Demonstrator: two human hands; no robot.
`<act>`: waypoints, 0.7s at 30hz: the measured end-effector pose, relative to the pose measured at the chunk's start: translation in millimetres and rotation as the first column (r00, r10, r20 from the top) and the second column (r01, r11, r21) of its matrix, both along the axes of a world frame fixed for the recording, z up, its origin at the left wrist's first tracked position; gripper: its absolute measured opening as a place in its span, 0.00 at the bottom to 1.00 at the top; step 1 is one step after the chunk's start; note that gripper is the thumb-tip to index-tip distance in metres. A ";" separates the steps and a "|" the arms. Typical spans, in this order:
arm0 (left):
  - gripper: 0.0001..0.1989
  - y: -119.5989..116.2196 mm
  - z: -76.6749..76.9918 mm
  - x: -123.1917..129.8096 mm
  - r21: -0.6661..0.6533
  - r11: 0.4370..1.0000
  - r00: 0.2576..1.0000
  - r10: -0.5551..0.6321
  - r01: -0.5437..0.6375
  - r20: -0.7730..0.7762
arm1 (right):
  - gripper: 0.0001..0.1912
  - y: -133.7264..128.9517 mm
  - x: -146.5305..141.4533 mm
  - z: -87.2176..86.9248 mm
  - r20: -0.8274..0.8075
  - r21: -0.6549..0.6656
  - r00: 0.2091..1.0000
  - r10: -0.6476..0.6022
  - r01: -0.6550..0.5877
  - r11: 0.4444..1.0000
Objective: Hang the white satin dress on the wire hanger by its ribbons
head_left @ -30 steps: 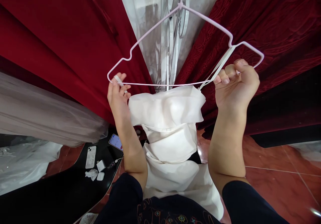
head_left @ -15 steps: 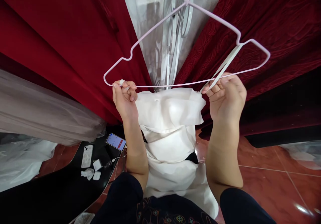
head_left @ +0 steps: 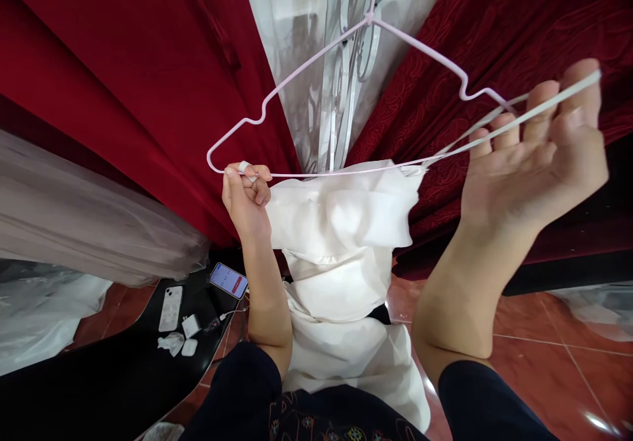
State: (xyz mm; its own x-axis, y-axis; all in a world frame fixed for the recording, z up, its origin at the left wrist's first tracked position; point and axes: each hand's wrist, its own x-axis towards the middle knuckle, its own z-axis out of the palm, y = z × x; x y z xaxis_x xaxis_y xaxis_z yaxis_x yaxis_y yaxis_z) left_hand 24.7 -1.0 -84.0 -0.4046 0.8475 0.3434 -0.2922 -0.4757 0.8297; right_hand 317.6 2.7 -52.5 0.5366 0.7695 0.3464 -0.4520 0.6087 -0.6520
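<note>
A pale pink hanger (head_left: 316, 47) hangs in front of me. My left hand (head_left: 248, 197) is closed on its lower left corner, with a white band round one finger. At the right, my right hand (head_left: 537, 157) is raised, its fingers hooked in a white strap loop (head_left: 554, 100) stretched from the garment's right top corner. The strap passes across the hanger's right end, which the hand partly hides. Below the bottom bar hangs a white garment (head_left: 341, 217), gathered in folds, down to my lap.
On a black bench (head_left: 123, 375) at the left lie a lit phone (head_left: 228, 280), a white phone (head_left: 171, 309), a charger (head_left: 190, 325) and a crumpled tissue (head_left: 171, 343). Dark red curtains (head_left: 148, 65) flank a white metal stand (head_left: 339, 98).
My right hand has moved right and up, pulling the strap out long and drawing the garment's top right corner along. My left hand has stayed on the hanger.
</note>
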 end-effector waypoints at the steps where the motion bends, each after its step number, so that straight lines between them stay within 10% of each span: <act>1: 0.23 0.1 -0.7 -0.2 0.010 1.000 1.000 -0.006 0.006 0.003 | 0.15 3.9 4.5 -6.0 -0.069 -0.053 0.996 -0.061 0.057 0.997; 4: 0.22 0.6 -0.7 -0.3 0.059 0.998 1.000 -0.018 0.018 0.008 | 0.15 8.9 16.0 -29.8 -0.148 -0.299 0.965 -0.219 0.167 0.940; 7: 0.21 1.3 0.4 0.5 0.081 0.997 1.000 -0.021 0.020 0.010 | 0.17 7.6 15.4 -47.3 -0.019 -0.367 0.993 -0.120 0.104 0.924; 10: 0.20 1.7 -0.2 2.4 0.066 0.998 1.000 -0.025 0.023 0.017 | 0.24 8.6 0.7 -47.7 0.054 -0.327 0.996 0.070 -0.049 0.944; 16: 0.18 0.0 -5.4 6.2 0.022 0.997 0.996 -0.074 0.073 0.055 | 0.20 18.6 -22.5 -31.4 -0.232 -0.146 0.970 0.066 -0.101 0.984; 21: 0.11 -2.5 -9.9 -7.0 0.056 0.985 0.987 0.162 -0.161 -0.019 | 0.23 13.4 -15.7 -34.4 -0.191 -0.020 0.974 0.118 -0.124 0.992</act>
